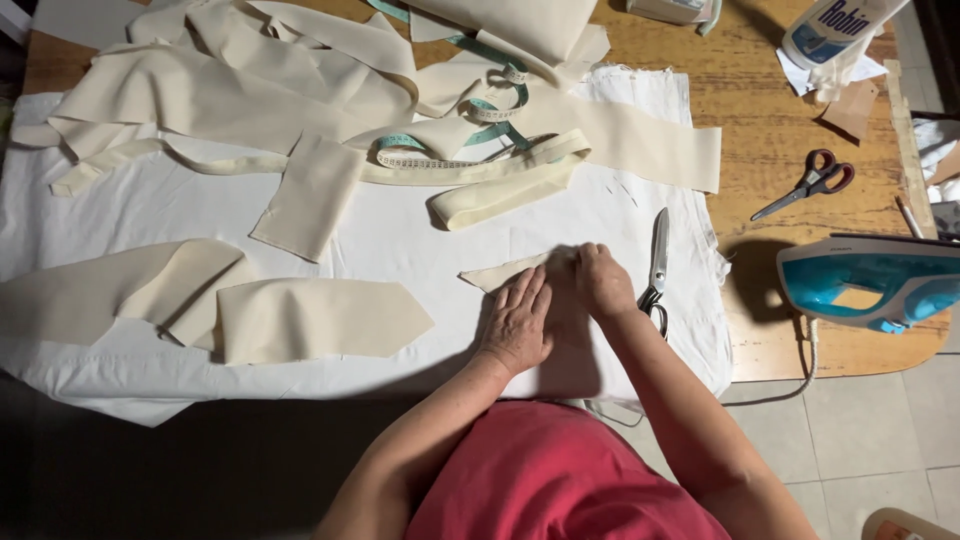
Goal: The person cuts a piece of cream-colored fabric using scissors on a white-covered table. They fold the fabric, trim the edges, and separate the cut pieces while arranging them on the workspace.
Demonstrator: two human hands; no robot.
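We are smoothing a small cream fabric piece [500, 272] just left of the large shears [657, 262]: left hand [517, 322] flat, right hand [603, 282] curled, pressing it; next calls for firm creasing.

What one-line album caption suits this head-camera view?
Both hands, left and right, press a cream fabric piece flat on white cloth beside shears.

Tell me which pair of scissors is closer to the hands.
The large silver shears on the white cloth, right beside the right hand. The smaller red-handled scissors lie farther off on the bare wooden table.
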